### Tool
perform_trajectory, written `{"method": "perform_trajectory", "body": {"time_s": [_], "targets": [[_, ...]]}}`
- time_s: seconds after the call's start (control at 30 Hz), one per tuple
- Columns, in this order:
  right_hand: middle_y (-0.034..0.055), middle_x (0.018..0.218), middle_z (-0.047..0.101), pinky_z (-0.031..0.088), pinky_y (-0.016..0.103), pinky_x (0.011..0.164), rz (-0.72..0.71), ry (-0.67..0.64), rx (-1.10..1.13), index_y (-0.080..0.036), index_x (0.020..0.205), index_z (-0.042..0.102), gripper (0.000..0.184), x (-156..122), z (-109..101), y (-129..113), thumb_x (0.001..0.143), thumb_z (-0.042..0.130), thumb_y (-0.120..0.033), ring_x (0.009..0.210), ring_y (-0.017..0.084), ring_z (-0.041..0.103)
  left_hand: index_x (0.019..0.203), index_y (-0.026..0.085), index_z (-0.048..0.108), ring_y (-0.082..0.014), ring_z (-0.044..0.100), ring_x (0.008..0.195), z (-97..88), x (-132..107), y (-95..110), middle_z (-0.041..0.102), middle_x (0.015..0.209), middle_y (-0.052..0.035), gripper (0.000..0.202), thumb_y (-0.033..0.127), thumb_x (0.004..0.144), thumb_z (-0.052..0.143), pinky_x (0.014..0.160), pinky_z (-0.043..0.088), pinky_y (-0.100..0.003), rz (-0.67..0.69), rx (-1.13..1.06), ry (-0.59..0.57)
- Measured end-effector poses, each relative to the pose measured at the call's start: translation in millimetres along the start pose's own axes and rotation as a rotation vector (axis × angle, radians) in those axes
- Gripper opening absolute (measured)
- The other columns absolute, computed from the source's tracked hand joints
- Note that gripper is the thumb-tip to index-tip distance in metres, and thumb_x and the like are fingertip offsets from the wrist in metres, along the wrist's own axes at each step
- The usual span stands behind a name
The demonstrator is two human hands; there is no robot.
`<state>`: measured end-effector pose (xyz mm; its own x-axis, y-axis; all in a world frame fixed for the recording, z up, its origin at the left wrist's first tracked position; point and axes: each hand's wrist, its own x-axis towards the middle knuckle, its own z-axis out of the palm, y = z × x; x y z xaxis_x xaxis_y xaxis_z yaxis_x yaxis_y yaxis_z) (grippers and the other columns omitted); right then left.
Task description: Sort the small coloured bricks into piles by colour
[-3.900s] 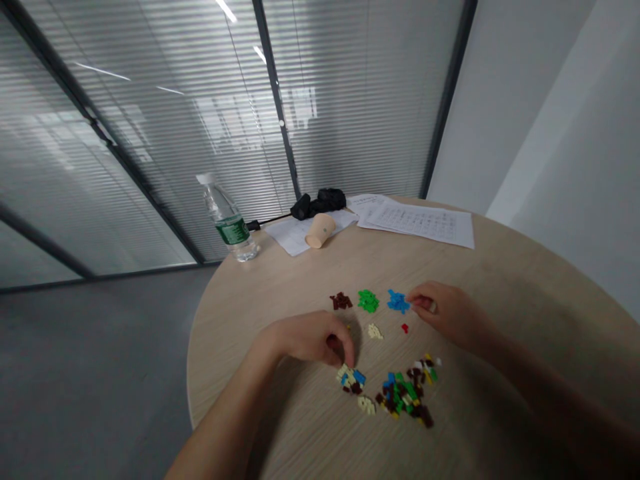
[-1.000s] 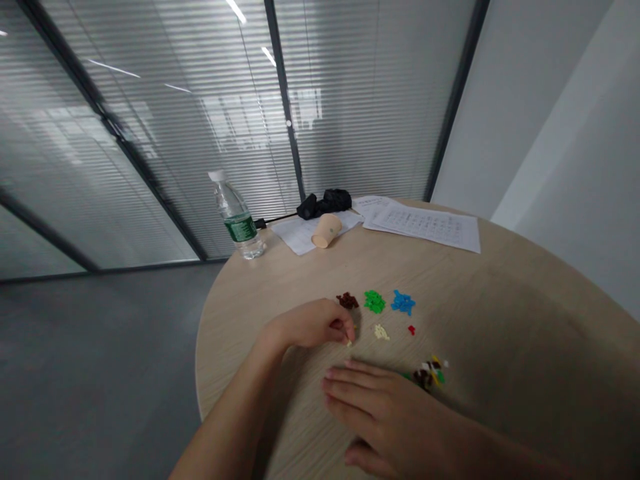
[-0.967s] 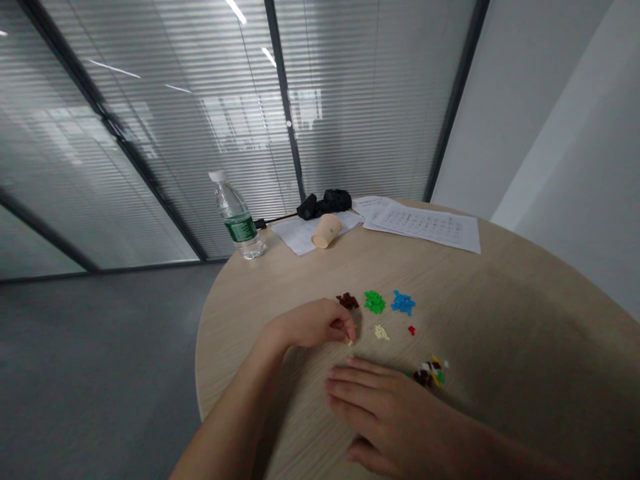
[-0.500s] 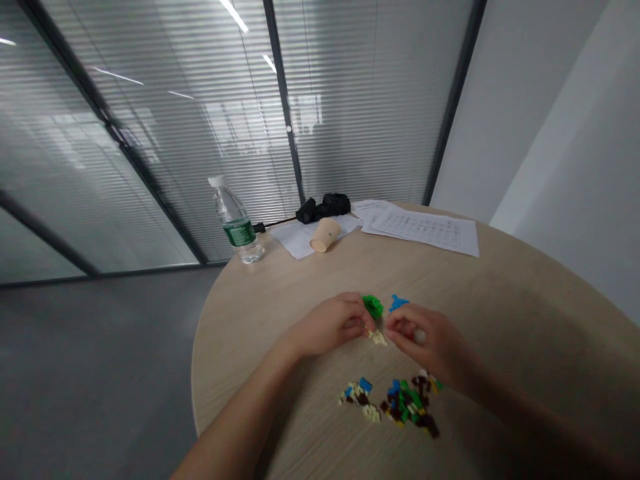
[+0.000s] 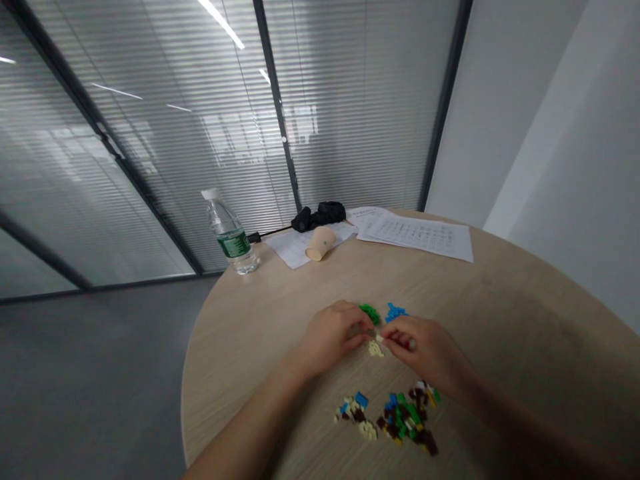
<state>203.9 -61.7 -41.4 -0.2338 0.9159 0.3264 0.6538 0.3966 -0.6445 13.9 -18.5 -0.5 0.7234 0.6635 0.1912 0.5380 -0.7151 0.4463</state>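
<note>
My left hand is curled over the table beside a green brick pile. Its fingertips point at the small cream brick pile, and whatever they may pinch is too small to make out. Facing it, my right hand holds a cream toy brick between thumb and fingertips, just above the cream pile. A pale piece also shows within its curled fingers. Behind the right fingertips lies a blue brick pile. Closer to me are a mixed heap of brown, green, blue and yellow bricks and a smaller mixed group.
A round wooden table bears everything. Toward its far edge stand a clear water bottle, a paper cup lying on its side, a black bundle and printed sheets. Glass panels with blinds rise behind.
My right hand has moved slightly left, and its fingertips now show a cream brick over the cream pile. The left hand has drawn back a little from that pile. The view has tilted slightly.
</note>
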Motion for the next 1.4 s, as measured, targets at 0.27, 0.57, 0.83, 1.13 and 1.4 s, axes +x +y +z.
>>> {"method": "perform_trajectory", "body": {"time_s": [0.27,0.57,0.83,1.13,1.4], "targets": [[0.0035,0.077,0.069,0.047,0.027,0.070,-0.236,-0.006,-0.113,-0.019,0.077,0.065,0.013,2,3,-4,0.080,0.058,-0.009,0.076,0.017,0.063,0.085,0.019,0.061,-0.0181,0.055,0.086,-0.2,0,-4,0.062,0.086,-0.0018,0.007,0.016,0.078,0.060,0.074,0.044,-0.028,-0.001,0.158,-0.063],[0.0034,0.080,0.068,0.047,0.030,0.073,-0.246,-0.039,-0.168,-0.019,0.078,0.066,0.010,1,5,-4,0.080,0.061,-0.011,0.080,0.019,0.060,0.082,0.019,0.062,-0.0176,0.055,0.084,-0.7,-1,-4,0.062,0.084,-0.0018,0.003,0.019,0.080,0.059,0.072,0.043,-0.027,0.011,0.169,-0.073],[0.0046,0.081,0.067,0.048,0.030,0.073,-0.205,-0.013,-0.206,-0.019,0.082,0.066,0.013,1,-1,1,0.083,0.054,-0.013,0.079,0.018,0.061,0.083,0.019,0.063,-0.0175,0.055,0.085,-7.1,-3,-4,0.062,0.084,-0.0020,0.006,0.019,0.081,0.057,0.073,0.042,-0.027,-0.019,0.160,-0.114],[0.0085,0.092,0.068,0.050,0.032,0.078,-0.237,-0.066,-0.210,-0.017,0.091,0.066,0.020,-3,-4,4,0.076,0.056,-0.009,0.086,0.020,0.062,0.084,0.019,0.061,-0.0168,0.055,0.078,-0.6,-2,-3,0.061,0.080,-0.0002,0.018,0.029,0.072,0.070,0.067,0.039,-0.026,0.062,0.142,-0.159],[0.0066,0.092,0.069,0.050,0.027,0.074,-0.229,-0.117,-0.150,-0.018,0.093,0.067,0.027,-1,1,-6,0.077,0.050,-0.003,0.084,0.018,0.064,0.081,0.020,0.059,-0.0168,0.055,0.078,9.0,1,-1,0.061,0.079,-0.0004,0.009,0.022,0.075,0.064,0.066,0.040,-0.026,-0.030,0.176,-0.126]]}}
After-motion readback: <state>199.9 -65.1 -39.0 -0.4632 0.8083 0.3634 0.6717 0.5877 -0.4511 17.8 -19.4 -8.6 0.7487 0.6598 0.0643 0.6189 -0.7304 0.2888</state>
